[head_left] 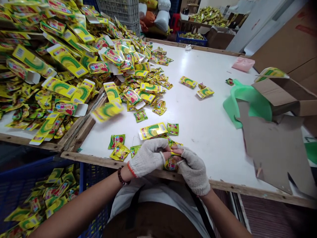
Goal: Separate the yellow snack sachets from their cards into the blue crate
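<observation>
Boxes (66, 61) and packets (140, 116) lie heaped at the left, on both sides of a ledge (83, 134) across the surface (210, 132). Below the left end, a crate (81, 180) holds packets. Two boxes lie apart, right of these; farther right, a cardboard sheet (274, 148) lies before a carton (272, 91). Behind the far edge sits a filled bin (192, 42).
</observation>
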Demonstrator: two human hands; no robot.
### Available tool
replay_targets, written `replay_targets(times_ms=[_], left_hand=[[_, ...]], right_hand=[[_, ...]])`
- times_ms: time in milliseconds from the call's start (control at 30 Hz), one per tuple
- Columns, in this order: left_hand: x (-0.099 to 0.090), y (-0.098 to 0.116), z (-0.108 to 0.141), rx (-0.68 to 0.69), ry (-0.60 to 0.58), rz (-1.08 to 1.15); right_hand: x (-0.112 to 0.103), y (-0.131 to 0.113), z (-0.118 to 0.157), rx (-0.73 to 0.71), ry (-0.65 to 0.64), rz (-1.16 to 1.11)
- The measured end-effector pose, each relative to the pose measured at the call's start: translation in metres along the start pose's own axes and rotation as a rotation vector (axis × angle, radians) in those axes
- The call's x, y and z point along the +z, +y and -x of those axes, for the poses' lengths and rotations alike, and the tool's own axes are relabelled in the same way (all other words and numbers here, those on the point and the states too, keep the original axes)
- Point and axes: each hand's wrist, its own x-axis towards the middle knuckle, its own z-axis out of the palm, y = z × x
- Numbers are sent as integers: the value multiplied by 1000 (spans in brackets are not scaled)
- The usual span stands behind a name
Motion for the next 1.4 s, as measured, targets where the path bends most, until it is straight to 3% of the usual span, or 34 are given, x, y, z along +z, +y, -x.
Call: replay_targets(times_ms=[133,333,500,600,700,867,1000,1267,1400], left_hand=[[0,0,-6,-82,-22,60],[5,-14,7,148,50,-125],[8,-19,9,-36,29,131],[14,-19,9,-64,77,134],[19,-18,11,-59,133,39],[23,-15,13,-49,130,33],[24,-13,12,-60,110,143],[28,-20,9,-91,154,146],[28,-25,7,-102,175,163]], right_hand=[[1,-1,-3,59,22,-39],[0,-2,-10,71,0,-93],[-3,0,-10,111,-17,-87],[-10,-5,-16,82,-67,-4],[-22,-17,-33,-68,-217,158],[-37,-43,-69,-146,-660,522],[-36,-53,-83,-190,-813,706],[-30,-51,-74,-307,-819,925],[-38,-40,-60,-379,-692,686]])
